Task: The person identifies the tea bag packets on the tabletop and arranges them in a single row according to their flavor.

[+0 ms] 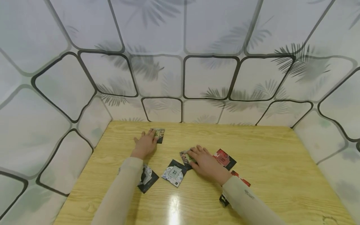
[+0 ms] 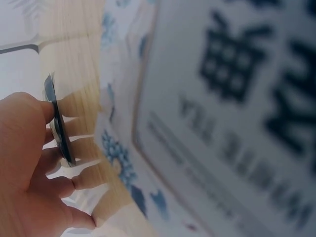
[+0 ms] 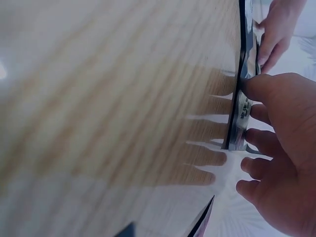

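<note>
Beyond and left of the blue-floral packet (image 1: pixel 173 174), the left hand (image 1: pixel 144 145), fingers spread, touches a patterned packet (image 1: pixel 161 135), while the right hand (image 1: pixel 206 164), also loosely spread, covers a similar packet (image 1: pixel 184 156) just right of that landmark (seemingly steadying each, gripping neither).

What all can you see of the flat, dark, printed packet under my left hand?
The flat, dark packet with a yellow-green patch and brownish print appears to lie on the yellow wood-grain table, near its far edge. It looks thin, perhaps paper or foil. The left hand touches it and covers its left part; the left wrist view shows it nearly edge-on.
</note>
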{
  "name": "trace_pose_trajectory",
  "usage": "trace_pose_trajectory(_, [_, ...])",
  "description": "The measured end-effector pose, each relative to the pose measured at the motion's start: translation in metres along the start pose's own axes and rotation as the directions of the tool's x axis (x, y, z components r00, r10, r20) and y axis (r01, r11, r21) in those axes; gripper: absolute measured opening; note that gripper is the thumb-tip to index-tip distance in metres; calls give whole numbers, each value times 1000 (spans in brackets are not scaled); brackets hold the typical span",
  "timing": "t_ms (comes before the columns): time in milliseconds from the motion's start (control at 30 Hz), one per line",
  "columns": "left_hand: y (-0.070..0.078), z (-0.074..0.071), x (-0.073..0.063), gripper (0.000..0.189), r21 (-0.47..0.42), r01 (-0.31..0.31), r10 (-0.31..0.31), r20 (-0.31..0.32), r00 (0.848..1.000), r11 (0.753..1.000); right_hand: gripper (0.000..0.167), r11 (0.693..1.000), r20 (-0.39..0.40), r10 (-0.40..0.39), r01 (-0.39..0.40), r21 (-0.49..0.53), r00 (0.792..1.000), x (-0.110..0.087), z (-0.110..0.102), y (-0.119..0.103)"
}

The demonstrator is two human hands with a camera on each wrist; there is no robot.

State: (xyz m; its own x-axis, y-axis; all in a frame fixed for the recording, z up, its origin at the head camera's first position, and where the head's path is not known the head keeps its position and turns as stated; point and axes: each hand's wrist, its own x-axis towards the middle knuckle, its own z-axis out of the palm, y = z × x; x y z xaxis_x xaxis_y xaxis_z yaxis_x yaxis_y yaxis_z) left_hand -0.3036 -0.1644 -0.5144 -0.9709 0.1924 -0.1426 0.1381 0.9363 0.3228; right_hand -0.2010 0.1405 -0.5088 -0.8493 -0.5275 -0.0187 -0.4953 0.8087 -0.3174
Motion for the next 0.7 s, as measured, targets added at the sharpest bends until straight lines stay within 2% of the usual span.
trace_pose_trajectory(167, [0, 0, 0, 59, -4, -9, 9, -5, 1000, 1000, 51, 1000, -18, 3, -3, -18, 1000, 14, 3, 3])
trace_pose_trajectory(433, [0, 0, 0, 60, 0, -3, 3, -14, 1000, 1000, 54, 998, -48, 51, -53, -39, 998, 32, 4, -1])
trace_pose_trajectory(700, [1, -2, -1, 60, 8, 9, -9, 2, 1000, 1000, 56, 995, -35, 81, -83, -47, 996, 49, 6, -3])
